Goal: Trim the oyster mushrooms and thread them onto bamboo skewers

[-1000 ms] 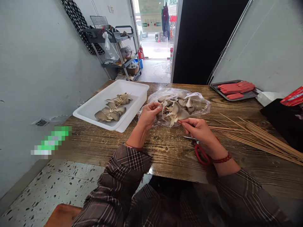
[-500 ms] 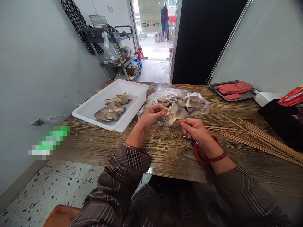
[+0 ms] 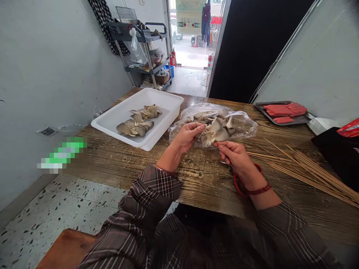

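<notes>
My left hand (image 3: 190, 137) pinches the upper left side of a pale grey oyster mushroom (image 3: 214, 132), thumb against fingers. At its lower right edge, the fingertips of my right hand (image 3: 234, 154) are closed on the same mushroom; whether they also hold a thin stick cannot be made out. Just behind it lies a clear plastic bag (image 3: 245, 129) with more oyster mushrooms inside. Red-handled scissors (image 3: 239, 186) lie beneath my right hand and wrist, partly hidden. To the left, a white plastic tub (image 3: 164, 130) holds two bunches of mushrooms (image 3: 136, 127), with a thin stick end showing.
Bamboo skewers (image 3: 314, 170) are spread across the right of the wooden table (image 3: 134, 164). A dark tray (image 3: 262, 108) of pink sausages (image 3: 286, 110) sits at the back right, near a black box (image 3: 335, 149). Beyond the table stands a grey shelf cart (image 3: 148, 71).
The view has shifted slightly, so most things appear a little farther right. Both hands keep their hold on the mushroom, with little change in their grip.
</notes>
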Demonstrator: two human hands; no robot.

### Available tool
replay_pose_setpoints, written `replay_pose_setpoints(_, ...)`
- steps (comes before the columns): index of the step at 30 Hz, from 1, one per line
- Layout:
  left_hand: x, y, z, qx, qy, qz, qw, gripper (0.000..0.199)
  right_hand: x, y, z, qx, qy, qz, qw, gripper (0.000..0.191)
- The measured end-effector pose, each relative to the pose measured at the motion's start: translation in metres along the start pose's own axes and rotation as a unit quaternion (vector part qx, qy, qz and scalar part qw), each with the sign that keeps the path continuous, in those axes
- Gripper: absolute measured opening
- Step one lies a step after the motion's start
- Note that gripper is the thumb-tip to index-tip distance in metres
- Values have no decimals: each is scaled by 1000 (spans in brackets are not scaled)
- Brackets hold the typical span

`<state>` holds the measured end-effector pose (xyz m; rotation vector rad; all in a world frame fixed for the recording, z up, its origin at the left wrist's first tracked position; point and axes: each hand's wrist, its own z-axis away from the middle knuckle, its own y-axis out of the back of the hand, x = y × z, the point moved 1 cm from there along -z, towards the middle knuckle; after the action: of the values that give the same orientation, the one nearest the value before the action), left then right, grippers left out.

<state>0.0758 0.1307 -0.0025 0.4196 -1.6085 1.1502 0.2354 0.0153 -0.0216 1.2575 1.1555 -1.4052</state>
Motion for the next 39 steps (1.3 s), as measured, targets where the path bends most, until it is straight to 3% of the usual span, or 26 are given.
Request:
replay_pose_setpoints(8, -1, 2, -2, 20, 11, 7, 1000, 22, 3, 8, -4, 20, 18, 4, 1000, 41)
replay_pose_setpoints(14, 8, 21, -9, 132, -67, -63, 987, 16, -11, 21, -2, 96, 53, -31, 994, 38)
replay_pose_setpoints(17, 7, 27, -13, 150, -100, -143, 973, 13, -15, 26, -4, 119, 65, -55, 989, 36)
replay_pose_setpoints(20, 2, 27, -16, 137, -137, -305, 933, 9, -16, 29, -5, 138, 74, -73, 985, 35)
replay_pose_setpoints(23, -6, 25, -18, 111, -179, -478, 853, 7, -16, 28, -6, 139, 73, -73, 985, 37)
replay_pose_setpoints(25, -12, 23, -19, 98, -200, -542, 810, 12, -15, 26, -5, 133, 72, -61, 987, 39)
replay_pose_setpoints(28, -17, 21, -21, 94, -213, -572, 786, 9, -13, 24, -5, 124, 74, -40, 989, 38)
replay_pose_setpoints(30, -16, 21, -22, 104, -216, -565, 789, 11, -13, 23, -5, 119, 75, -33, 990, 39)
replay_pose_setpoints(32, -12, 22, -22, 120, -215, -532, 810, 12, -14, 22, -5, 116, 76, -33, 990, 39)
replay_pose_setpoints(39, 1, 25, -18, 160, -170, -288, 929, 6, -17, 20, -3, 118, 68, -56, 989, 40)
